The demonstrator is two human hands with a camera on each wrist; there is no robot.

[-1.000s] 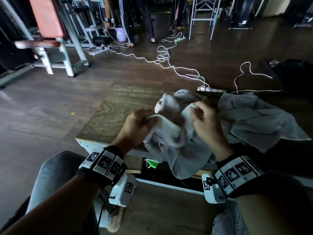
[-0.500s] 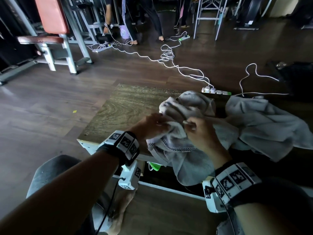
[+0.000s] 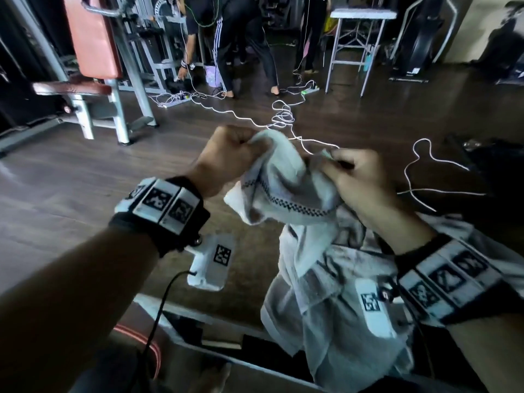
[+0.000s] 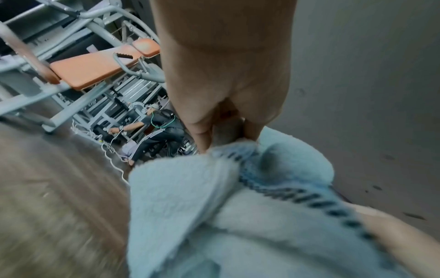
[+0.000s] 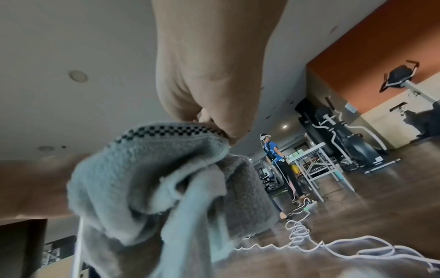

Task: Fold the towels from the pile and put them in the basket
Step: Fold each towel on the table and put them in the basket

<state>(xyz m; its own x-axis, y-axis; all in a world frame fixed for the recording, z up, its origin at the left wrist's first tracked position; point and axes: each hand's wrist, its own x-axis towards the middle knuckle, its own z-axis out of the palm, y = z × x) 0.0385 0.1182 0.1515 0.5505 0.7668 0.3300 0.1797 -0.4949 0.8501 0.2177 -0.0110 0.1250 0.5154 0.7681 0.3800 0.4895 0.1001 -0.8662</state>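
Dark wooden flooring [image 3: 71,194] strewn with white cables [image 3: 280,117] is stretching out toward grey gym machines, while the person is working at a low wood-topped table [image 3: 249,259]. Both fists are raised above it: the left hand [image 3: 226,157] is clenching one corner of a pale grey terry towel with a dark checkered border stripe [image 3: 286,191], and the right hand [image 3: 360,180] is pinching the hem further along. Its lower part is hanging down onto more crumpled towels [image 3: 354,268] on the table. No basket is showing. Judging by its limp sag, this towel is handling as light, soft and floppy, so gripping the two corners of one edge looks wisest
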